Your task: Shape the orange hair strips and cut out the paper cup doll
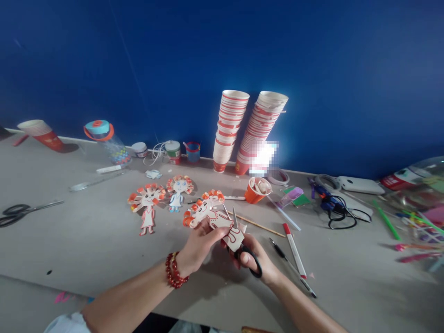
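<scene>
Between my hands is a paper doll point(219, 219) with curled orange-and-white hair, a smiling face and a dress outlined in red. My left hand point(198, 241), with red beads at the wrist, pinches the doll by its body. In my right hand point(259, 260) are black-handled scissors point(255, 267); their blades are apart at the paper around the doll's drawn legs. Two similar finished-looking dolls lie flat to the left: a red-outlined doll point(148, 213) and a blue-outlined doll point(176, 199).
Two tall stacks of paper cups, a left stack point(229, 134) and a right stack point(258, 125), stand by the blue wall. An orange cup point(255, 194) holds paper scraps. A red marker point(294, 252) and a black pen point(291, 263) lie right; other scissors point(27, 212) lie far left.
</scene>
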A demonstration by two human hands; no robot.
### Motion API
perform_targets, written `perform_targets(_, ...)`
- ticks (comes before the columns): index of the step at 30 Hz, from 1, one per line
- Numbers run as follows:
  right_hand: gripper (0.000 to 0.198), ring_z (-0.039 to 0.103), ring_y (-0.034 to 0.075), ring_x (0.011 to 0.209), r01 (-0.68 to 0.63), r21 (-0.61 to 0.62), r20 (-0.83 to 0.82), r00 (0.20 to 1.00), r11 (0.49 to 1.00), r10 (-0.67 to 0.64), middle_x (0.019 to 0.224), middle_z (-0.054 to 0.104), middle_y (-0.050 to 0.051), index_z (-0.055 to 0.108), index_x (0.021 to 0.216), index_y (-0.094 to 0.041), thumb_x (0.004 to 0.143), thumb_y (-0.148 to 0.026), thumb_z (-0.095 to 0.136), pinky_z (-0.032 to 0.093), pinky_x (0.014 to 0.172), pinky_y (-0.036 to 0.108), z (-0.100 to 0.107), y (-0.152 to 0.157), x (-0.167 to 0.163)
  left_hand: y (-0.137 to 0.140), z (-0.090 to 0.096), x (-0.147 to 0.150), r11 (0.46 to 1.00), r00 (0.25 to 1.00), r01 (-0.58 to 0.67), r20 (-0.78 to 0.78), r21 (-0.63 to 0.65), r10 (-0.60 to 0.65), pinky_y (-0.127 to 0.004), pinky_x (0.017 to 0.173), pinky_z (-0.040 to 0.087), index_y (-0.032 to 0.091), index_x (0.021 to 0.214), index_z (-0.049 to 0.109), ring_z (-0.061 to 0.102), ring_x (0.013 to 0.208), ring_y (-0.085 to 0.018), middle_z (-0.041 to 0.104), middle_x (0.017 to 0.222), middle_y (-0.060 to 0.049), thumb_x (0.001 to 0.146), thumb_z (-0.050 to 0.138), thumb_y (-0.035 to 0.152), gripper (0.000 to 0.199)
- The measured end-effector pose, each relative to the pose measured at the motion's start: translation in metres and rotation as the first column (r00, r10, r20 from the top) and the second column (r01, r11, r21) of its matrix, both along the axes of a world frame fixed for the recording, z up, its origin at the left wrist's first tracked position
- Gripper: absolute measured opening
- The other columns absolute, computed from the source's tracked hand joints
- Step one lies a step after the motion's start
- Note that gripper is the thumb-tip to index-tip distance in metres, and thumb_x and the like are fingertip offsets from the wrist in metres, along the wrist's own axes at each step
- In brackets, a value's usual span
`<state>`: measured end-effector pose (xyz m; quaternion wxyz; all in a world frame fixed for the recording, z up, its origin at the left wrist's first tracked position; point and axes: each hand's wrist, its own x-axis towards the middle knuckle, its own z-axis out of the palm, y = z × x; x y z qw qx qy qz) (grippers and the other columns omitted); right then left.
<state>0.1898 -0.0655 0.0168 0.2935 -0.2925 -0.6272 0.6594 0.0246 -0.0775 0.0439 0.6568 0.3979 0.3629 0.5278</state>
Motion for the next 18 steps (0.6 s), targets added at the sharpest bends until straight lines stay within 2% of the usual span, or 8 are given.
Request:
perform_targets(6,0.062,0.040,0.009,0.052,0.011,0.056,0.013,1.000,0.998,-0.012,0.069,0.051,0.001,0.061,0.091,-0.012,0.071,-0.070,0.057,0.033,0.047,0.020,0.006,0.003,-0.001,0.001,-0.002,-0.004,1.000,0.999,0.026,-0.035,-0.009,-0.026,-0.022,0.057,0.038,0.016,0.088,0.066,0.046,0.059,-0.009,0.057,0.070,0.000,0.082,0.059,0.027,0.014)
perform_targets(9,0.060,0.041,0.009,0.053,0.025,0.064,-0.002,1.000,0.998,-0.025,0.076,0.054,0.003,0.060,0.094,-0.013,0.072,-0.068,0.057,0.034,0.046,0.019,0.003,0.002,-0.002,0.002,-0.002,-0.004,1.000,0.999,0.019,-0.050,0.005,-0.019,-0.022,0.057,0.038,0.014,0.080,0.065,0.046,0.058,-0.010,0.056,0.067,-0.001,0.081,0.060,0.027,0.014)
perform_targets(13,0.059,0.041,0.008,0.051,0.073,0.061,-0.029,0.997,0.995,-0.071,0.079,0.055,0.004,0.059,0.093,-0.013,0.072,-0.068,0.057,0.034,0.045,0.019,-0.003,-0.001,-0.005,0.000,-0.002,-0.001,0.999,0.999,-0.026,-0.048,-0.039,0.024,-0.023,0.058,0.040,0.015,0.076,0.062,0.048,0.059,-0.011,0.057,0.066,0.000,0.079,0.062,0.028,0.014)
perform_targets(18,0.061,0.040,0.009,0.049,0.128,0.053,-0.050,0.991,0.990,-0.126,0.071,0.052,0.002,0.058,0.089,-0.014,0.070,-0.072,0.055,0.034,0.044,0.020,-0.007,-0.005,-0.010,-0.005,-0.003,0.004,0.994,0.996,-0.075,-0.056,-0.082,0.070,-0.025,0.063,0.044,0.015,0.071,0.059,0.053,0.060,-0.012,0.057,0.064,0.001,0.079,0.062,0.034,0.020)
